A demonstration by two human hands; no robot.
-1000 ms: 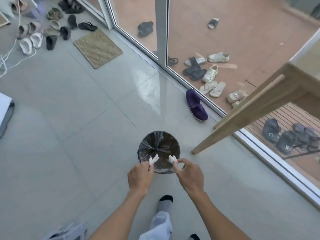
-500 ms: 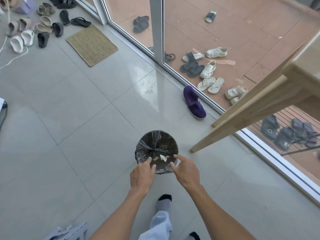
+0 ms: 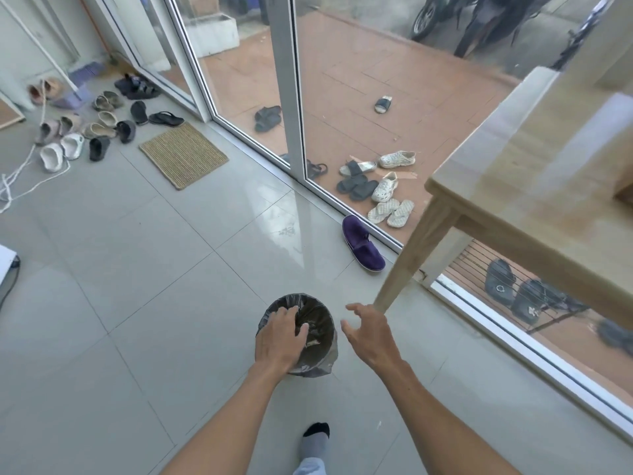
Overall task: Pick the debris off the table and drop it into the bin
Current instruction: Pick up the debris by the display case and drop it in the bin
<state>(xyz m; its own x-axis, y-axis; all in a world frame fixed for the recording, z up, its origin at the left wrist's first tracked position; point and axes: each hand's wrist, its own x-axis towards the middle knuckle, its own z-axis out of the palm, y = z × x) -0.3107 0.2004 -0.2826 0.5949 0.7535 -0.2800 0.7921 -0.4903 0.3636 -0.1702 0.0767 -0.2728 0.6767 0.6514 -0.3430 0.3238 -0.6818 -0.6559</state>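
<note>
A small round bin (image 3: 322,323) lined with a black bag stands on the grey tiled floor just ahead of my feet. Pale scraps of debris (image 3: 312,341) lie inside it. My left hand (image 3: 279,341) hovers over the bin's left half, fingers spread, holding nothing. My right hand (image 3: 370,332) is to the right of the bin, open and empty, near the foot of the table leg (image 3: 411,255). The wooden table (image 3: 534,186) fills the right side; its visible top shows no debris.
A purple slipper (image 3: 362,243) lies by the glass door track (image 3: 329,197) beyond the bin. A woven doormat (image 3: 183,155) and several shoes (image 3: 85,132) sit far left, with a white cord (image 3: 20,180). My socked foot (image 3: 315,440) is behind the bin.
Both hands let go of the white scraps, which fell into the bin. My right hand has swung off to the right, and my view has lifted toward the table.
</note>
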